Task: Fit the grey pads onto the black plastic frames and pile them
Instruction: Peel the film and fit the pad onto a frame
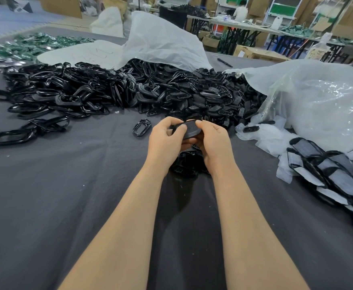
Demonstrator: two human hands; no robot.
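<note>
Left hand (165,137) and right hand (211,141) meet at the centre of the table, fingers curled, both pinching one dark oval piece (189,130) between thumbs and fingertips. It is held above the cloth, tilted, and mostly hidden by the fingers; whether it is pad and frame together cannot be told.

Directly under the hands sits a small pile of black parts (187,164), partly screened by both wrists. Just left of the left hand, a single black frame (141,127) lies flat on the dark grey cloth (66,206) - an open oval ring, glossy.

Farther out, a broad heap of black frames (108,88) runs across the table, larger loops on the left, smaller slotted pieces on the right. A white sack (161,40) slumps over its far side.

On the right, a clear plastic bag (322,105) lies beside the heap. In front of it, at the table's right edge, grey pads (328,176) lie overlapped - flat, grey-faced, dark-rimmed, with white backing showing.

Far off: a marker (224,62), and green parts (35,45) at the left.
</note>
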